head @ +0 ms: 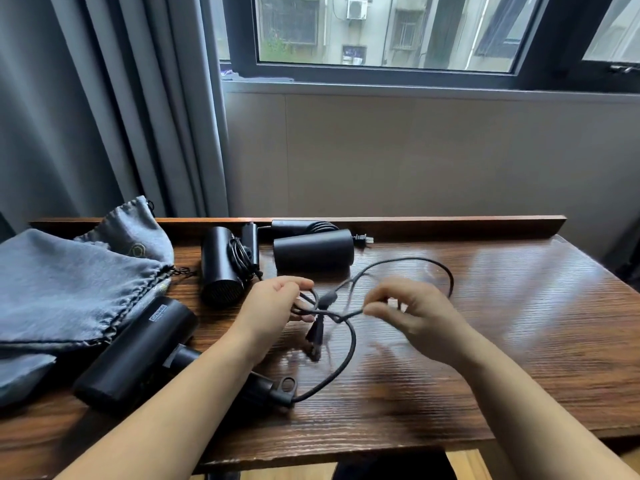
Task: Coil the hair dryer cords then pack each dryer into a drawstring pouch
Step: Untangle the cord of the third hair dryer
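Judging by its slack loops, the limp, light cord (349, 344) is pinched by the left hand (277, 303) and right hand (408, 313), best gathered near the plug (316, 332).

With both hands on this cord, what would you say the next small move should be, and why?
Probably bring the right hand over to the left hand and lay another loop there. The left hand already grips a few gathered loops with the plug dangling, while a long slack stretch of cord still trails to the near hair dryer.
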Motion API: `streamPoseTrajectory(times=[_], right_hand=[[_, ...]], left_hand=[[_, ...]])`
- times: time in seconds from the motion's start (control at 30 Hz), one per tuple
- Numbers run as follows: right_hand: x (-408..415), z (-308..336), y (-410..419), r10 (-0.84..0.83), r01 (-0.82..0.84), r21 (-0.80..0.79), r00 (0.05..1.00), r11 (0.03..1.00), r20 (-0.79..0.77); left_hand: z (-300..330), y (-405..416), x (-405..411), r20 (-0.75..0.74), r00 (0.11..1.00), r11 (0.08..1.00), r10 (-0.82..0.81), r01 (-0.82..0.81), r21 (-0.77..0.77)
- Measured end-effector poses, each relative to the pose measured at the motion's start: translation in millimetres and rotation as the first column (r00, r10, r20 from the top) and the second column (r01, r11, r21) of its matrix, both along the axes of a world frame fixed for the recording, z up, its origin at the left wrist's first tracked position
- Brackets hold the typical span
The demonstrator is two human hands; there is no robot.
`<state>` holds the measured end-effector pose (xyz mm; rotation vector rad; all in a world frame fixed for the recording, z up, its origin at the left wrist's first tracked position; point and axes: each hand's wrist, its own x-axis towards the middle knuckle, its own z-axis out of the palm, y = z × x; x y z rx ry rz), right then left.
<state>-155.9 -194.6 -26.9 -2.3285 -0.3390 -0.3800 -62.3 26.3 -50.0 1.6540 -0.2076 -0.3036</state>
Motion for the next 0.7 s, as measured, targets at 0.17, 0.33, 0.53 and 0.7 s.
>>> streamPoseTrajectory(times=[0.17,0.33,0.53,0.7], right_hand=[[-1,-3,-1,-0.213,0.199,0.458,0.977,0.866,-0.022],[4,-7,2,-0.343,0.341,0.524,0.934,0.781,-0.097],[6,6,-1,-0.183,0.216,0.182,0.966,0.959,-0.184],[12,11,7,0.025,-0.093,-0.193,0.943,0.977,-0.332]], left_hand=[[7,-2,-6,-0.074,0.980,0.970,-0.185,0.170,-0.174],[5,-2,-6,-0.083,0.959,0.931,-0.272,0.240,-0.276],[3,-1,-5,-0.021,0.963,0.937,-0.269,0.257,-0.237],[3,-2,-5,0.026,0.965,0.942,-0.262,0.262,-0.212]])
